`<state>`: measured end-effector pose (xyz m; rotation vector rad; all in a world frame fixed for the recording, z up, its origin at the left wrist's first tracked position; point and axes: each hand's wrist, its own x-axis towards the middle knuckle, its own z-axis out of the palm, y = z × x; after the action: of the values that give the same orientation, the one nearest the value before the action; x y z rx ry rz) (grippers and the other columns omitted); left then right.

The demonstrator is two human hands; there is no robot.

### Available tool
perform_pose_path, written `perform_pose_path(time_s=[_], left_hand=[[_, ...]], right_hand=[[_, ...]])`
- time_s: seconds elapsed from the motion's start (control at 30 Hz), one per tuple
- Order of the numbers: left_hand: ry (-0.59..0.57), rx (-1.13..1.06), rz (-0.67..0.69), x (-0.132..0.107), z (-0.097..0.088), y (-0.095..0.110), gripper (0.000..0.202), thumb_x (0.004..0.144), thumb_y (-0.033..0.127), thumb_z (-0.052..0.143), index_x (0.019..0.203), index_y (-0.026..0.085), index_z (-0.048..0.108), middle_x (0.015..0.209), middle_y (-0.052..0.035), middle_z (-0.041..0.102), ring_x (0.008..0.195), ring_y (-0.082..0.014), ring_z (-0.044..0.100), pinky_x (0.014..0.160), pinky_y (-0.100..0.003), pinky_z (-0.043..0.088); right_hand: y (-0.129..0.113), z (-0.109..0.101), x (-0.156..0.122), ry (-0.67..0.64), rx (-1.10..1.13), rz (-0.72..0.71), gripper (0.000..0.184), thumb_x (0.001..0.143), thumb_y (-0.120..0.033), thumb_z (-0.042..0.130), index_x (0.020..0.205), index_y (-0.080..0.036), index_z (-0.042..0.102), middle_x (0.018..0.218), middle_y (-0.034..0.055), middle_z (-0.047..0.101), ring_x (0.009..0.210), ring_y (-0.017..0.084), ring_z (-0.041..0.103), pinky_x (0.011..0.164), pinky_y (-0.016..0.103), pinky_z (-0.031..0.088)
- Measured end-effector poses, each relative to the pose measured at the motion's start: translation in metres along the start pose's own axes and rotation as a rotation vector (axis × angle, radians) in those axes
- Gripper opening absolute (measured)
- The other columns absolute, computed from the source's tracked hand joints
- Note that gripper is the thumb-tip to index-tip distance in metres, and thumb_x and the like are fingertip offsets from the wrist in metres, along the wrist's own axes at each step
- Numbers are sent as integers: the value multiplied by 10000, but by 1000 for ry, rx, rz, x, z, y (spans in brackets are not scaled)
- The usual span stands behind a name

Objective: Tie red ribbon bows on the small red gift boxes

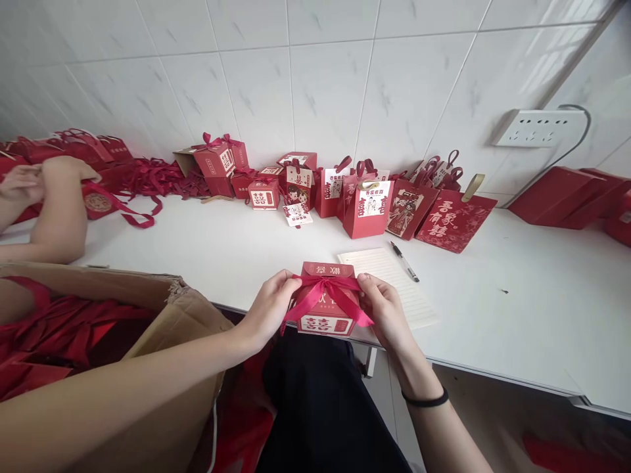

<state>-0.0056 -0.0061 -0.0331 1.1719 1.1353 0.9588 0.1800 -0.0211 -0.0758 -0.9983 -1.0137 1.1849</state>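
Observation:
Between my two hands is a red gift box (326, 305) with white-backed characters on its front, at the table's front edge. A bright red ribbon (328, 286) is tied in a bow across its top, its tails hanging down the front. The fingers of my left hand (273, 302) pinch the bow's left loop. On the other side my right hand (387, 305) pinches the right loop, with a black band round its wrist. Under and behind the box lies a lined notepad (394, 282), and a black pen (404, 261) rests beside it.
Several red gift boxes (367, 217) and bags (456, 220) line the tiled wall. A cardboard carton (162, 355) holding red ribboned pieces stands at my left. Another person's arms (62, 203) work at far left near heaped ribbons (162, 179). A power strip (539, 128) hangs right.

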Motion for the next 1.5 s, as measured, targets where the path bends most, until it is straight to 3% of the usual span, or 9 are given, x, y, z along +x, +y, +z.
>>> perform_pose_path(time_s=[0.27, 0.47, 0.57, 0.67, 0.77, 1.03, 1.1, 1.37, 1.5], left_hand=[[91, 116, -4, -10, 12, -10, 223, 852, 370, 417, 691, 216, 400, 634, 54, 502, 639, -128, 501, 623, -237, 399], [-14, 134, 3, -7, 6, -4, 230, 826, 361, 447, 662, 208, 396, 621, 59, 485, 606, -119, 468, 600, -230, 376], [-40, 84, 6, -2, 4, 0, 209, 795, 370, 498, 685, 201, 440, 646, 59, 513, 603, -116, 485, 581, -225, 370], [-38, 65, 34, -1, 6, 4, 193, 777, 378, 553, 750, 195, 497, 718, 44, 565, 662, -125, 536, 625, -232, 409], [-2, 157, 151, -6, 8, 11, 182, 802, 369, 558, 789, 190, 526, 793, 16, 594, 735, -135, 569, 659, -238, 436], [-160, 738, 1275, -34, 7, 37, 124, 785, 151, 595, 790, 258, 657, 684, 6, 598, 679, -138, 567, 744, -311, 497], [-197, 822, 1419, -43, 8, 39, 170, 758, 128, 635, 801, 291, 658, 672, 36, 612, 673, -131, 572, 840, -345, 481], [-151, 862, 1539, -43, 2, 42, 356, 735, 132, 662, 1031, 315, 587, 882, 5, 616, 889, -163, 597, 938, -369, 474], [-203, 809, 1240, -28, -6, 57, 911, 629, 336, 785, 1392, 299, 289, 1415, -129, 347, 1322, -318, 346, 1037, -477, 395]], right_hand=[[4, 5, -1, 56, 64, 50, 458, 714, -591, 654, 588, -200, 451, 514, -40, 425, 479, 107, 377, 474, 232, 335], [0, -7, -6, 49, -197, -3, 449, 793, -605, 567, 642, -194, 466, 587, -13, 486, 555, 137, 476, 533, 252, 405], [-6, -19, -9, 92, -369, -253, 506, 711, -643, 646, 933, -204, 526, 967, 66, 578, 931, 228, 558, 787, 339, 475], [-12, -25, -12, -173, -490, -332, 975, 584, -603, 775, 1342, -235, 283, 1332, 131, 404, 1219, 278, 430, 997, 443, 393], [-11, -21, -15, -346, -585, -288, 1000, 691, -459, 758, 1429, -234, 122, 1342, 145, 388, 1196, 258, 468, 1001, 452, 409], [-3, 0, -32, 88, -613, -806, 902, 753, -366, 725, 1433, -269, 142, 1393, 153, 287, 1310, 339, 319, 1052, 559, 330], [-7, 4, -37, 130, -603, -880, 931, 743, -366, 737, 1441, -284, 126, 1399, 155, 286, 1300, 353, 334, 1048, 580, 325], [-25, 3, -51, 161, -532, -943, 922, 744, -337, 744, 1444, -304, 146, 1427, 137, 275, 1316, 365, 312, 1062, 611, 295], [-39, -1, -53, 38, -565, -828, 936, 724, -356, 764, 1437, -297, 161, 1432, 126, 284, 1311, 344, 332, 1065, 552, 343]])
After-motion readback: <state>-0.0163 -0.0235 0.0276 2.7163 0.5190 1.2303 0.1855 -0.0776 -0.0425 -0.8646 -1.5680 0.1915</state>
